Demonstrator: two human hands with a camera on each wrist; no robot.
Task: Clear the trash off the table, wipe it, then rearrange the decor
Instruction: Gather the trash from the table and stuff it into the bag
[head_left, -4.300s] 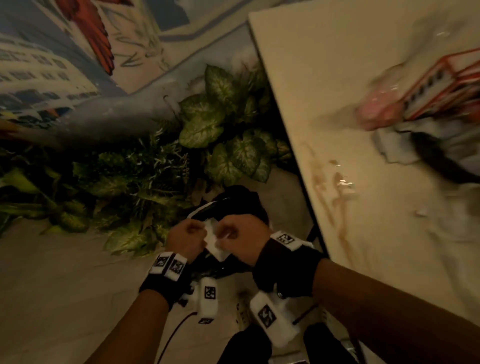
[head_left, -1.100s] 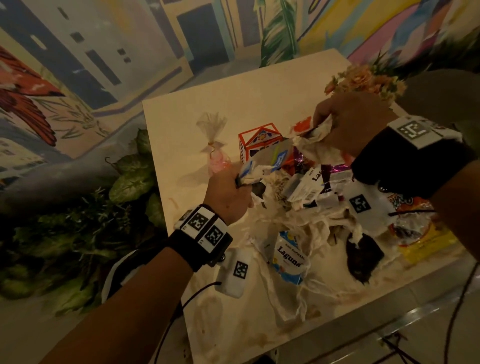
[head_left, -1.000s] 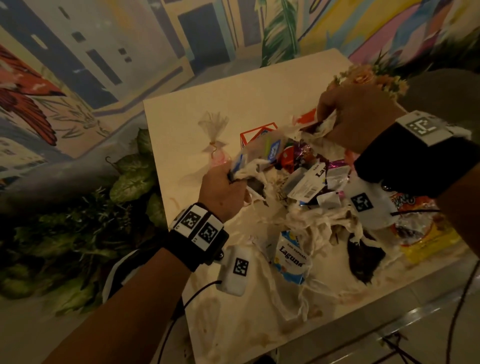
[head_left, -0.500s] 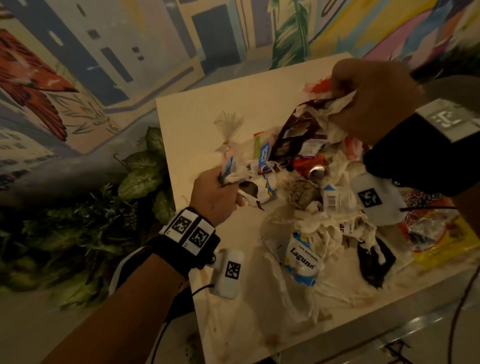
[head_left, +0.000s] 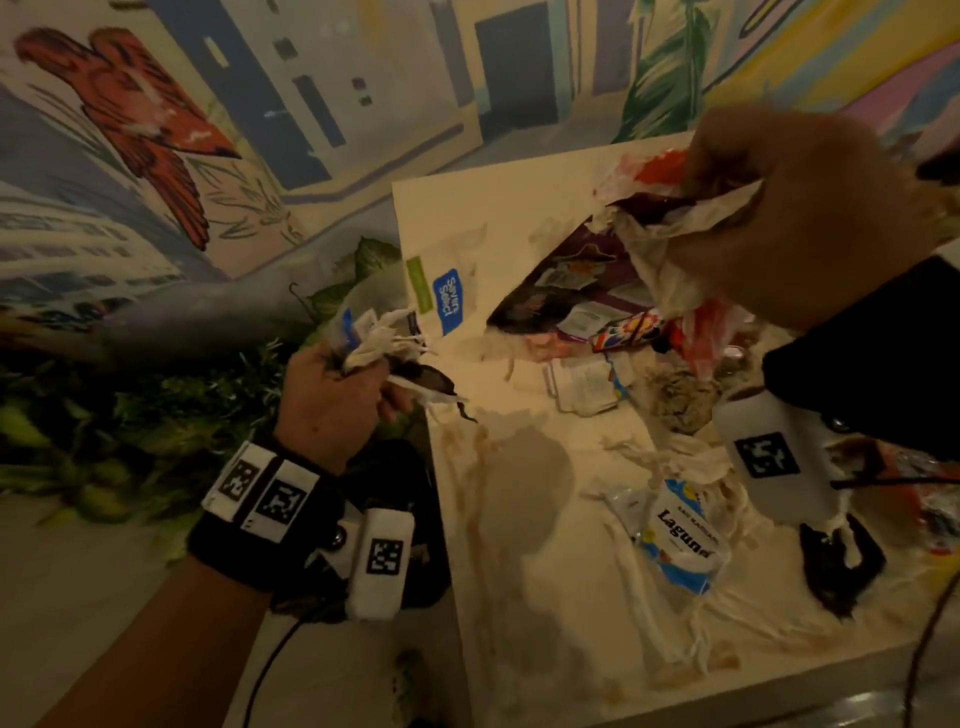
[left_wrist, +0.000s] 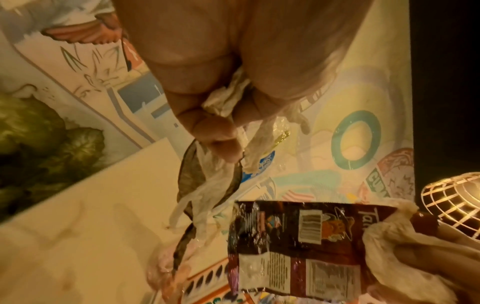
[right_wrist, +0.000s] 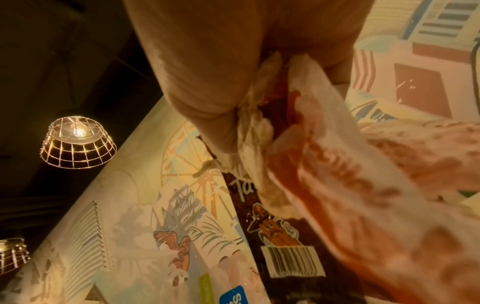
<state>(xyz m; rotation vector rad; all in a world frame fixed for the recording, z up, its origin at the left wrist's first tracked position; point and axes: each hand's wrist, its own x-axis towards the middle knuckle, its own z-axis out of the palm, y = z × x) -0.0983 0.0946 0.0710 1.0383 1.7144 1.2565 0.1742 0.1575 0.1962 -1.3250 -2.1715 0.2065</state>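
Left hand (head_left: 332, 400): I clutch a tissue wad (head_left: 379, 345), mid-left of frame, off the table (head_left: 524, 519) edge.
Right hand (head_left: 789, 208): I pinch tissue and dark wrapper (head_left: 566, 280), upper right.
Bag (head_left: 410, 519): lower left, under my left wrist; left hand nearer.

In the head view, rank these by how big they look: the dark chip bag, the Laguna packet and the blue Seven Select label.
1. dark chip bag, though it is lifted nearer the camera, which inflates it.
2. Laguna packet.
3. blue Seven Select label, clearly smallest.
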